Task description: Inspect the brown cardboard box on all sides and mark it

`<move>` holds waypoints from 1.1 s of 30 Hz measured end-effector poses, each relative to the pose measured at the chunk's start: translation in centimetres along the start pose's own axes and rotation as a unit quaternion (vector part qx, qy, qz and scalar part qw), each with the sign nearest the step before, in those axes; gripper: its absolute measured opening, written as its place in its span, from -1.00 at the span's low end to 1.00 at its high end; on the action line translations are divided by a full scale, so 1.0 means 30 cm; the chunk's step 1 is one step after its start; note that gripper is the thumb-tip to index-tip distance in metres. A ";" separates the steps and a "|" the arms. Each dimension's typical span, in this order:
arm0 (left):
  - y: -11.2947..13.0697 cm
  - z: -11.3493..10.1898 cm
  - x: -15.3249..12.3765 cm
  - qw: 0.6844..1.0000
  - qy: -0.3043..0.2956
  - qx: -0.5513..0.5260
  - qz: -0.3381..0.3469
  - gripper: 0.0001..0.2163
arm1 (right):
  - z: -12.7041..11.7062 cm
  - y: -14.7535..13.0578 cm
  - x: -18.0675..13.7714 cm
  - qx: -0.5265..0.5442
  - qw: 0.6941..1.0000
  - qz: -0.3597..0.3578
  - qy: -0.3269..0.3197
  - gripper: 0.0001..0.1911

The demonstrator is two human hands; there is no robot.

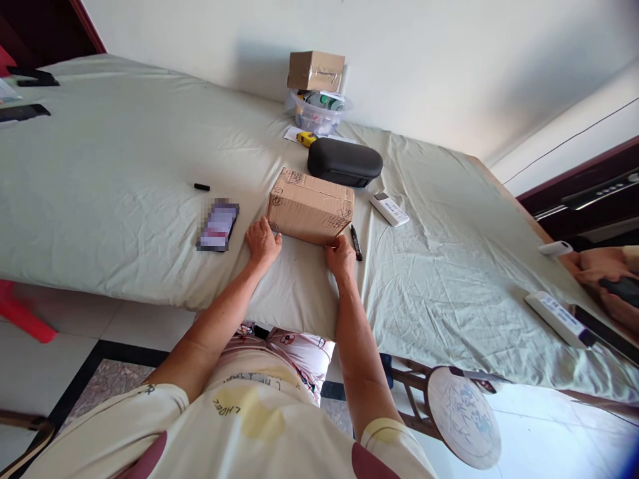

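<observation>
A brown cardboard box with black pen drawings at its corners rests on the cloth-covered table. My left hand grips its near left corner, the fingers curled against the edge. At the near right corner, my right hand is closed on the lower edge. Just right of that hand lies a black marker pen. Its likely cap, a small black cylinder, lies off to the left. A phone with a blurred screen is beside my left hand.
Behind the box sit a black hard case, a yellow tool and a clear plastic tub with another carton on top. White labelled packs lie to the right. A round stool stands below the table edge.
</observation>
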State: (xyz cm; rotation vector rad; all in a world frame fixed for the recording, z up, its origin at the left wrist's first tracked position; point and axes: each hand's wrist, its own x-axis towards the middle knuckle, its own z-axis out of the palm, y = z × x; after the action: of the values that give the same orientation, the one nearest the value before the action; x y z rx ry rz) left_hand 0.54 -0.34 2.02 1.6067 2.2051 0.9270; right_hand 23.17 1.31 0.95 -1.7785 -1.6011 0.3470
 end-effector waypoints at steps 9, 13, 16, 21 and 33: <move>-0.003 0.005 0.000 0.999 0.030 0.041 0.007 -0.67 | -0.002 0.012 0.004 -0.011 1.000 -0.016 -0.006 -0.86; -0.021 0.041 0.005 0.998 0.054 -0.001 0.025 -0.46 | 0.009 0.024 0.004 0.008 0.999 -0.029 0.020 -0.88; -0.043 0.071 0.017 0.995 0.074 -0.052 0.047 -0.29 | 0.014 0.039 0.006 0.024 0.999 -0.039 0.023 -0.89; -0.077 0.105 0.040 0.976 0.111 -0.153 0.109 -0.28 | 0.009 0.043 0.006 0.040 0.998 -0.035 0.016 -0.93; -0.072 0.110 0.040 0.970 0.127 -0.182 0.102 -0.35 | -0.003 -0.005 0.001 0.141 0.980 -0.053 0.131 -0.72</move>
State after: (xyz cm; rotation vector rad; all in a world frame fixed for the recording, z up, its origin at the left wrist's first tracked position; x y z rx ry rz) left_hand 0.29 1.49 -1.66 1.6272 1.8892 1.5716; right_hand 23.13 1.32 1.12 -1.4526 -1.3772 0.2622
